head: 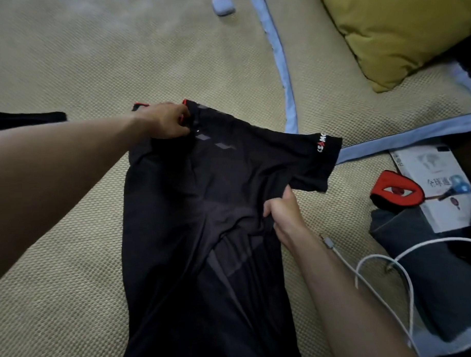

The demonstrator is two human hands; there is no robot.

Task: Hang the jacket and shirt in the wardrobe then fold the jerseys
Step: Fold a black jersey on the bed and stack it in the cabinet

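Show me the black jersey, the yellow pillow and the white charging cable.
black jersey (205, 259): head view, middle of the body fabric.
yellow pillow (400, 31): head view, centre of its face.
white charging cable (404, 276): head view, on the loop.

Woven beige mat (65, 64), blue-edged; yellow pillow (400, 31), perhaps bed.

A beige woven mat (73, 63) with a blue edge (284, 69) carries everything. A black jersey (203, 219) lies at its centre, a small pale case (223, 5) at twelve o'clock, a yellow pillow (400, 31) at one, a book (437, 184) and white cable (376, 280) at four, dark cloth (24, 119) at nine.
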